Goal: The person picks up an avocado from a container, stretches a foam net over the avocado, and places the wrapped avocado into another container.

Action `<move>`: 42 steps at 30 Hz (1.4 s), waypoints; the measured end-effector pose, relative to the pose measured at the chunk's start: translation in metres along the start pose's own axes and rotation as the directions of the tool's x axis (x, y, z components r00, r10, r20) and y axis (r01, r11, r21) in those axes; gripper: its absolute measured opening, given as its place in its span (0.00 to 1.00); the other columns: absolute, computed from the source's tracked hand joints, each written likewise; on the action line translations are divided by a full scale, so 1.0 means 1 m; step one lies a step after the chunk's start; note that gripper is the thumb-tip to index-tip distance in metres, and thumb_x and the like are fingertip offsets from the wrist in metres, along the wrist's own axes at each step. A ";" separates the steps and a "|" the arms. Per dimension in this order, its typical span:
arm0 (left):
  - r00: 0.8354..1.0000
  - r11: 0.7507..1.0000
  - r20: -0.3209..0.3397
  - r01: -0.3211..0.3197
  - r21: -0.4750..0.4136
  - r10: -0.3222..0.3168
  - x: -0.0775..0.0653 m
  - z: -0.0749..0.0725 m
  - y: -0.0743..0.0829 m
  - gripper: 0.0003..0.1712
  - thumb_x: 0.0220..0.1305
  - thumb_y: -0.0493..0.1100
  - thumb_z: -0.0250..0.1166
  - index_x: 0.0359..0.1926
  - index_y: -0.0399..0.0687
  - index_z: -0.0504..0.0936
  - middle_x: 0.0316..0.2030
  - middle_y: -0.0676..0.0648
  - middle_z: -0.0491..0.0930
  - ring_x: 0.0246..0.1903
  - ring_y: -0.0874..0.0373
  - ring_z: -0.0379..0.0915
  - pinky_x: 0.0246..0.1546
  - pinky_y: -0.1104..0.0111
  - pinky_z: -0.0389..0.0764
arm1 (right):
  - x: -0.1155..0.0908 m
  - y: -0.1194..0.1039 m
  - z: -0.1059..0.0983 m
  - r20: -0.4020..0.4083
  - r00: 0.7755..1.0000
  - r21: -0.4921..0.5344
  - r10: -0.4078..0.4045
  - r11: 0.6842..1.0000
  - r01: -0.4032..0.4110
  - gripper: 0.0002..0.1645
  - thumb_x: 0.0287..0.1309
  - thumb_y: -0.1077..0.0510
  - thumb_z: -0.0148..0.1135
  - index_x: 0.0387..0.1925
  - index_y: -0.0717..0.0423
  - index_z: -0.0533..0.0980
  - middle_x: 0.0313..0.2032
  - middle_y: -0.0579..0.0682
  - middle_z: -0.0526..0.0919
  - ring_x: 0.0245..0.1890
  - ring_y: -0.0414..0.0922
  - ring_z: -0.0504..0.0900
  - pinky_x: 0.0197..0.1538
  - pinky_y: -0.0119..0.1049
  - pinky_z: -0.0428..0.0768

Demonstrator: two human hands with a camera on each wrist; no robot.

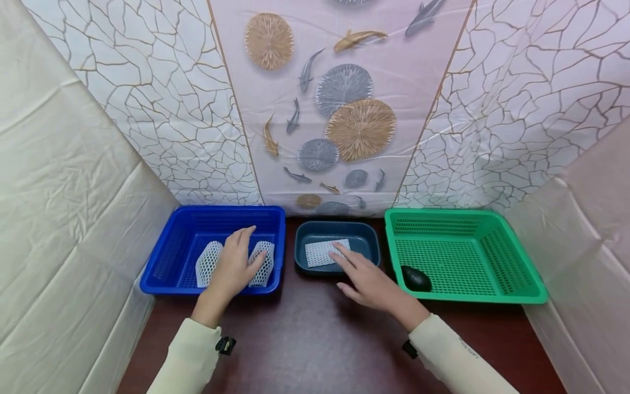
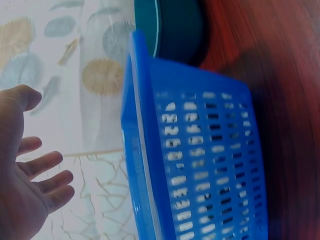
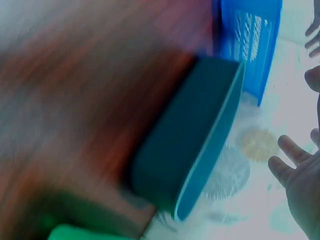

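My left hand [image 1: 235,264] hovers over the blue basket [image 1: 167,241], fingers loosely extended and nothing held. Two white foam net sleeves, one on the left [image 1: 209,262] and one on the right [image 1: 263,265], lie in that basket on either side of the hand. In the left wrist view the hand [image 2: 25,185] is above the basket's rim, thumb and fingers apart. My right hand [image 1: 366,279] reaches over the dark teal tray [image 1: 300,246], its fingers spread and overlapping a flat white foam net sleeve [image 1: 320,254]. The right wrist view shows that hand [image 3: 305,185] above the tray's rim, holding nothing.
At the right stands a green basket [image 1: 512,251] with a dark, glossy, avocado-like oval [image 1: 415,279] in its near left corner. All three containers line the back of the dark red-brown table [image 1: 295,339], against patterned cloth walls [image 1: 315,180].
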State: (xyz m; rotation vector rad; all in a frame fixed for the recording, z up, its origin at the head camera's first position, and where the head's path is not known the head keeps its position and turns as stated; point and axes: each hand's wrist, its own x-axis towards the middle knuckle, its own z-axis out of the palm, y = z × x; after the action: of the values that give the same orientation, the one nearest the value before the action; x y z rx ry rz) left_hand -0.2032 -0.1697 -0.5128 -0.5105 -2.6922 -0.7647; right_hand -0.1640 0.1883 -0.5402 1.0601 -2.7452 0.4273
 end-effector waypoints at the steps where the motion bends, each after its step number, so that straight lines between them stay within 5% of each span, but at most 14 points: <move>1: 1.000 1.000 -0.001 -0.013 0.006 0.013 0.000 0.002 0.003 0.40 0.68 0.50 0.69 0.73 0.38 0.67 0.67 0.32 0.71 0.68 0.33 0.66 0.66 0.40 0.69 | -0.002 0.004 -0.004 -0.009 1.000 0.004 0.007 1.000 -0.007 0.47 0.69 0.49 0.65 0.81 0.52 0.55 0.82 0.53 0.49 0.75 0.52 0.65 0.70 0.52 0.72; 10: 0.989 0.988 -0.010 -0.149 0.039 0.150 -0.002 0.015 0.026 0.36 0.67 0.50 0.69 0.70 0.37 0.71 0.64 0.34 0.75 0.65 0.37 0.70 0.66 0.43 0.72 | -0.024 0.037 -0.032 -0.055 0.995 0.001 0.089 0.996 -0.089 0.50 0.67 0.51 0.68 0.81 0.53 0.53 0.83 0.52 0.46 0.78 0.56 0.60 0.70 0.58 0.70; 23: 0.955 0.950 0.083 -0.292 0.111 0.284 -0.003 0.048 0.055 0.35 0.68 0.52 0.68 0.69 0.38 0.73 0.64 0.36 0.77 0.65 0.41 0.73 0.66 0.48 0.74 | -0.052 0.079 -0.057 -0.052 0.967 0.018 0.251 0.968 -0.250 0.51 0.66 0.55 0.69 0.81 0.53 0.52 0.81 0.59 0.50 0.74 0.66 0.61 0.66 0.66 0.70; 34: 0.925 0.921 0.240 -0.342 0.187 0.295 -0.001 0.083 0.073 0.38 0.71 0.57 0.65 0.72 0.39 0.70 0.66 0.37 0.75 0.66 0.44 0.72 0.65 0.49 0.76 | -0.073 0.113 -0.069 0.040 0.932 0.037 0.361 0.931 -0.362 0.49 0.68 0.54 0.67 0.79 0.63 0.53 0.78 0.69 0.52 0.73 0.72 0.59 0.66 0.71 0.66; 42: 0.909 0.874 0.278 -0.389 0.290 0.312 -0.003 0.109 0.070 0.33 0.71 0.57 0.64 0.68 0.42 0.73 0.62 0.39 0.78 0.61 0.45 0.75 0.60 0.50 0.78 | -0.077 0.128 -0.065 0.237 0.866 0.050 0.440 0.885 -0.463 0.51 0.71 0.43 0.63 0.80 0.64 0.51 0.76 0.73 0.52 0.73 0.75 0.56 0.67 0.74 0.62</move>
State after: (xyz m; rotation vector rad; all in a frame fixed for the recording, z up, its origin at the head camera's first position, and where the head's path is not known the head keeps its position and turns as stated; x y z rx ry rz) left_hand -0.1913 -0.0548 -0.5714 -1.0118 -2.7230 -0.1401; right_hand -0.1906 0.3483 -0.5250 0.4857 -3.2039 0.5512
